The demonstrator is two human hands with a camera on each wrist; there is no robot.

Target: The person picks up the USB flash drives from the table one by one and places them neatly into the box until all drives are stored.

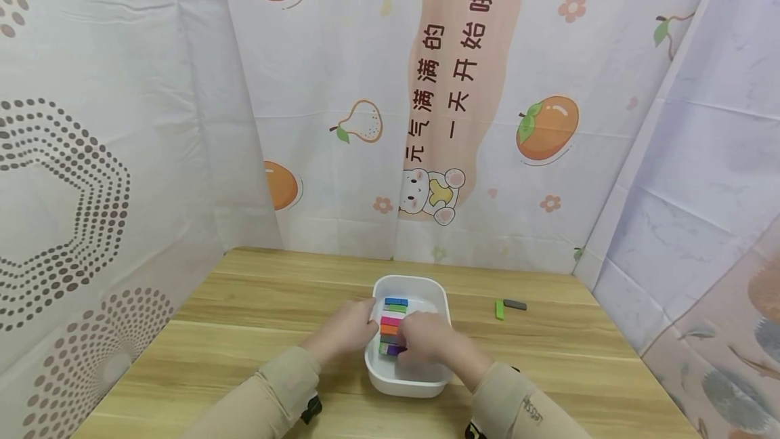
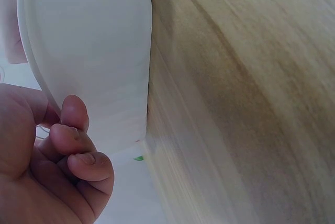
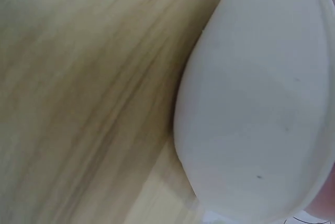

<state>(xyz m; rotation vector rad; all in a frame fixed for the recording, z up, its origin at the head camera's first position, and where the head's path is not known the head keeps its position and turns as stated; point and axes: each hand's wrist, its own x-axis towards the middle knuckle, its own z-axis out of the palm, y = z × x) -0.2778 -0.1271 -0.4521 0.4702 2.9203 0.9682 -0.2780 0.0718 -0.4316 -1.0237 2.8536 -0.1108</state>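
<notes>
A white plastic box stands on the table, with a row of coloured USB flash drives along its left side. My left hand grips the box's left rim; in the left wrist view its fingers are curled against the outer wall. My right hand reaches inside the box, slightly blurred. Its thumb and forefinger pinch the right end of a purple flash drive with a silver end, nearest me in the row. In the right wrist view the box's wall hides most of that hand.
On the wooden table, right of the box, lie a green flash drive and a dark grey one, close together. A printed curtain hangs behind the table, with more cloth at both sides.
</notes>
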